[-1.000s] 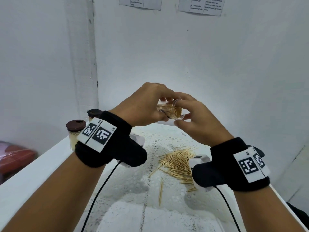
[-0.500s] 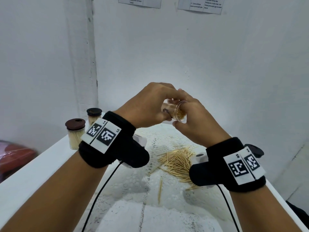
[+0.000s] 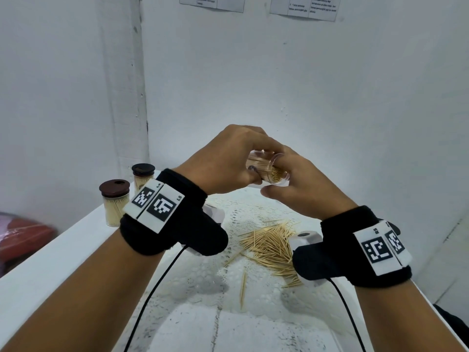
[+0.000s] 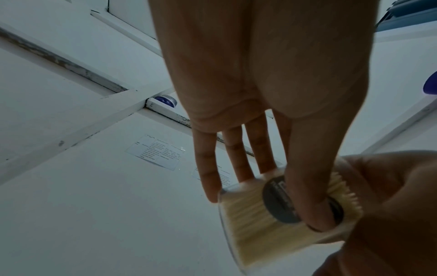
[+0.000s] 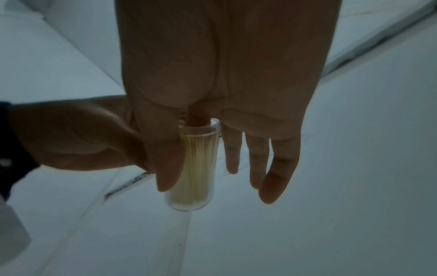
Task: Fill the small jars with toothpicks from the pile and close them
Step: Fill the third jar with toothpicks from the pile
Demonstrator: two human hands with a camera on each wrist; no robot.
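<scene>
My left hand [image 3: 253, 158] grips a clear jar [image 3: 266, 168] packed with toothpicks, held tilted in the air above the table with its open mouth toward my right hand. In the left wrist view my left hand [image 4: 260, 205] has its thumb on a dark round label on the jar [image 4: 255, 224], and the fingers sit behind the jar. My right hand [image 3: 272, 177] is at the mouth. In the right wrist view my right hand [image 5: 182, 151] has a fingertip in the opening of the jar [image 5: 196, 168], its thumb lies along the outside wall, and the other fingers are straight. The toothpick pile [image 3: 271, 247] lies below on the table.
Two filled jars with brown lids [image 3: 114, 201] [image 3: 143, 176] stand at the table's far left edge. A white lace mat [image 3: 203, 275] covers the tabletop, with one stray toothpick [image 3: 243, 288] on it. White walls close in behind and to the left. A red object [image 3: 22, 237] sits beyond the left edge.
Both hands stay together at about the same height. The jar has shifted slightly right, its mouth now tilting more toward me. My right finger has settled in the opening.
</scene>
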